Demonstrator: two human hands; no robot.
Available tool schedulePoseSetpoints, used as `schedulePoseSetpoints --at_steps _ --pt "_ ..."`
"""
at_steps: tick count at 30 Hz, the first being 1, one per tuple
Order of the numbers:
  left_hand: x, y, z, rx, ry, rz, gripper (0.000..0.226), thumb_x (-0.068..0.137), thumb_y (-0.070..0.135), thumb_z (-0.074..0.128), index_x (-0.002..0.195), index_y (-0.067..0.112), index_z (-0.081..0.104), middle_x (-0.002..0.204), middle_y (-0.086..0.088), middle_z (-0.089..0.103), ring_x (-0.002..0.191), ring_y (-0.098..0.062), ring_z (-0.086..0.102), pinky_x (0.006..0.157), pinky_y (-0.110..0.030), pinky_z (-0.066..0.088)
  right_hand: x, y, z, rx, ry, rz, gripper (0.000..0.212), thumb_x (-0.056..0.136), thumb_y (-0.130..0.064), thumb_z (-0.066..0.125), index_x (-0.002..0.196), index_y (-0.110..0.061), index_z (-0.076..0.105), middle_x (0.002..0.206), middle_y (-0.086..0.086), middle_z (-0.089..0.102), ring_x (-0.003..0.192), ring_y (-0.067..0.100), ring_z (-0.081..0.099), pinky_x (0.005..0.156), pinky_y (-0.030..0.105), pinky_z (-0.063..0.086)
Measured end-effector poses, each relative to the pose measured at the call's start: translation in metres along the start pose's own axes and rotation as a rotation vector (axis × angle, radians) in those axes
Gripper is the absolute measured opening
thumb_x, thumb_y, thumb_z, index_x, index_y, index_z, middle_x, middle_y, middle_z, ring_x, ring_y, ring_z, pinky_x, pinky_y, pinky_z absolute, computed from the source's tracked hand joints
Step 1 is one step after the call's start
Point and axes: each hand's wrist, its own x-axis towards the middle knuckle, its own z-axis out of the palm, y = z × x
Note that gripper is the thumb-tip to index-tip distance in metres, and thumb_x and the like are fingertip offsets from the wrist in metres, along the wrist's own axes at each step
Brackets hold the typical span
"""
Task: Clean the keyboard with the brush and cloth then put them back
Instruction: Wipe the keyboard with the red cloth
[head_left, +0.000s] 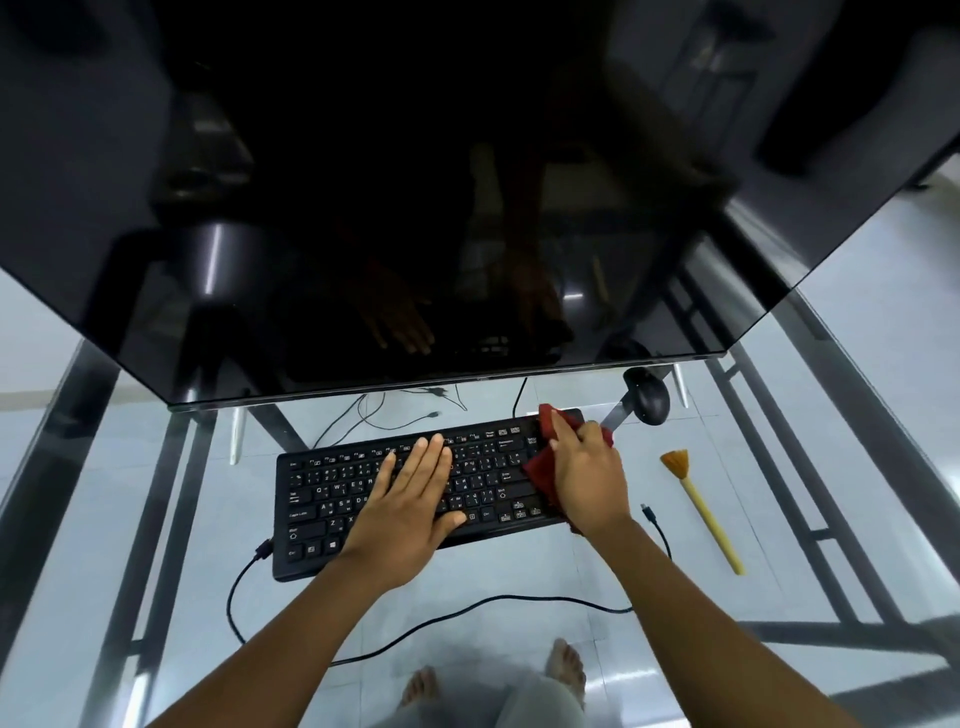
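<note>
My left hand (415, 499) lies flat, fingers spread, on the black keyboard (363, 499) on the glass worktop (130, 493). My right hand (587, 473) grips the red cloth (540, 470) against its right end. The brush (701, 506) lies to the right, well apart.

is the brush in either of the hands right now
No, the brush lies on the glass table right of the keyboard, while the right hand grips the red cloth and the left hand lies flat on the keys.
</note>
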Motion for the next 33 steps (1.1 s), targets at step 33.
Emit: schedulePoseSetpoints --at_steps 33 --pt "-0.004 0.001 -0.007 0.009 -0.036 -0.004 0.074 0.098 0.062 0.02 0.153 0.013 0.011 0.161 -0.003 0.006 0.148 -0.014 -0.007 0.116 -0.041 0.0 -0.01 -0.036 0.018 -0.054 -0.06 -0.361 0.046 0.091 -0.023 0.062 0.136 -0.022 0.054 0.096 0.007 0.058 0.073 0.028 0.059 0.073 0.038 0.052"
